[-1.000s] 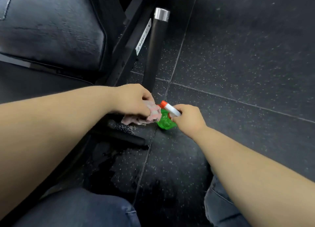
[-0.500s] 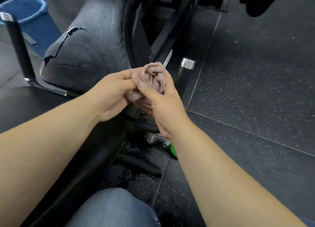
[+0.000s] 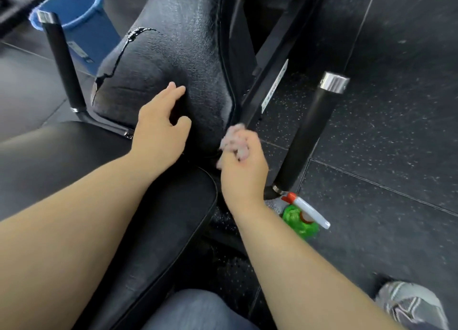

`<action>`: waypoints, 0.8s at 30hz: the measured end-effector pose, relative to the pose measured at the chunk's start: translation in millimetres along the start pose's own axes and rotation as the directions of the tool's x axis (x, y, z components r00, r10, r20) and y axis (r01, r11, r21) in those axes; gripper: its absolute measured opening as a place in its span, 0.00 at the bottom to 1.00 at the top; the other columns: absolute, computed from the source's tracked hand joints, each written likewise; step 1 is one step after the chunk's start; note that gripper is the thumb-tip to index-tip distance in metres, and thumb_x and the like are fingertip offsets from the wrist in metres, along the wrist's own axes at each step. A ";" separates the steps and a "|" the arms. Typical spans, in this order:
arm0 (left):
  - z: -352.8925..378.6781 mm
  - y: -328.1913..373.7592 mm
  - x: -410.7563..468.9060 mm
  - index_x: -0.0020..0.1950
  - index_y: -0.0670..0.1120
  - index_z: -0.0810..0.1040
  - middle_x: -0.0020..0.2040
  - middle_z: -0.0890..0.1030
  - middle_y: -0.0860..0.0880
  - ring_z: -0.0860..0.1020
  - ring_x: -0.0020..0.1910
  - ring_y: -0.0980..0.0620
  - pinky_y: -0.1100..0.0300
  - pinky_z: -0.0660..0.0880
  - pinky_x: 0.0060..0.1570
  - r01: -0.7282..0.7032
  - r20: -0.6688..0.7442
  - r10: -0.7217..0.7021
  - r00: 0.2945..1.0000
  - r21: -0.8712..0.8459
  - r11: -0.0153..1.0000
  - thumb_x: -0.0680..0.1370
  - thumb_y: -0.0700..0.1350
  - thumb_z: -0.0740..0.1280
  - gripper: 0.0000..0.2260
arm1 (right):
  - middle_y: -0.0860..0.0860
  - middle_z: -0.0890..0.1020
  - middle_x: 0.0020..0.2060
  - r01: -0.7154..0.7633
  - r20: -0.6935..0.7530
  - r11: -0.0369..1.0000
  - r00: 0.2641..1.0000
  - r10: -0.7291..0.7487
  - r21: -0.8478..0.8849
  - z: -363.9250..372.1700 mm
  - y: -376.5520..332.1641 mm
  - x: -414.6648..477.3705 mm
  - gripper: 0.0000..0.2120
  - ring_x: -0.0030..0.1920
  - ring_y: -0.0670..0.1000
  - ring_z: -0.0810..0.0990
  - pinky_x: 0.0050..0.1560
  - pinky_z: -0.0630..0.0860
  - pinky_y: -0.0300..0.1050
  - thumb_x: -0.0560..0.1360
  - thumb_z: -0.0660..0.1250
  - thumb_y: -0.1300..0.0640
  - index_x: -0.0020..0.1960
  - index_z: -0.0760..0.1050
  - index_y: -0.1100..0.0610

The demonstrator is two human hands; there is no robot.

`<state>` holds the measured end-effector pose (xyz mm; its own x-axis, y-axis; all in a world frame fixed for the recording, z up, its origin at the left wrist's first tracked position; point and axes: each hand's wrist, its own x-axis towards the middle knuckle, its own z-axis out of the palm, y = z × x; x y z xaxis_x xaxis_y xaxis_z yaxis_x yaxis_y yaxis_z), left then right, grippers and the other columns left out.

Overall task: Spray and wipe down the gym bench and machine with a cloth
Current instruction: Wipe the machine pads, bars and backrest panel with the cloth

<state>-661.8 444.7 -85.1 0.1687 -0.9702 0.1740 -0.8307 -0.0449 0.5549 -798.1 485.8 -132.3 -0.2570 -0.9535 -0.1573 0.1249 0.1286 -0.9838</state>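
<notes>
A black padded back pad point(image 3: 173, 56) of the gym bench rises ahead, cracked along its left edge. The black seat pad point(image 3: 81, 156) lies under my forearms. My left hand point(image 3: 161, 128) hovers over the lower part of the back pad with fingers spread and holds nothing. My right hand point(image 3: 241, 161) grips a bunched pink cloth point(image 3: 235, 137) at the right lower edge of the back pad, beside the black machine frame point(image 3: 267, 91). A green spray bottle point(image 3: 301, 220) with a white and red nozzle stands on the floor to the right of my right forearm.
Two black upright handles with chrome caps flank the bench, the left handle point(image 3: 63, 59) and the right handle point(image 3: 312, 133). A blue bucket point(image 3: 81, 24) stands at the back left. Dark speckled rubber floor point(image 3: 384, 156) spreads to the right. My knee point(image 3: 198, 310) and shoe point(image 3: 411, 305) show below.
The spray bottle was set down on the floor. The cloth passed from my left hand into my right. My left hand let go and moved onto the back pad area.
</notes>
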 end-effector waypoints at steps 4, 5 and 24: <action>1.0 -1.8 0.5 0.74 0.48 0.69 0.77 0.65 0.48 0.62 0.76 0.54 0.70 0.54 0.69 0.001 0.001 -0.001 1.000 0.008 1.000 0.75 0.36 0.62 0.26 | 0.46 0.80 0.35 -0.105 0.029 0.992 0.994 0.104 0.063 -0.2 12.9 -2.5 0.12 0.37 0.47 0.79 0.40 0.77 0.39 0.72 0.60 0.68 0.38 0.70 0.52; 1.2 -1.8 0.2 0.74 0.48 0.69 0.77 0.65 0.48 0.62 0.76 0.54 0.70 0.54 0.69 0.006 0.002 -0.006 1.000 0.005 1.000 0.76 0.36 0.62 0.26 | 0.50 0.79 0.33 -0.143 -0.004 0.977 0.989 0.145 0.160 0.7 7.1 9.9 0.11 0.32 0.51 0.78 0.35 0.77 0.43 0.74 0.61 0.67 0.39 0.70 0.52; -0.7 2.2 0.0 0.72 0.52 0.72 0.75 0.68 0.54 0.66 0.71 0.58 0.85 0.50 0.56 0.061 -0.023 -0.060 0.998 0.017 0.998 0.74 0.40 0.64 0.25 | 0.46 0.76 0.38 -0.329 0.000 0.919 0.941 0.337 0.219 13.5 -20.2 41.6 0.05 0.39 0.47 0.73 0.45 0.70 0.44 0.78 0.57 0.54 0.44 0.70 0.48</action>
<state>-663.2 444.8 -83.4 0.2304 -0.9601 0.1587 -0.8280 -0.1078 0.5502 -798.5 439.9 -117.8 -0.1993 -0.8544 -0.4798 0.4088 0.3725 -0.8331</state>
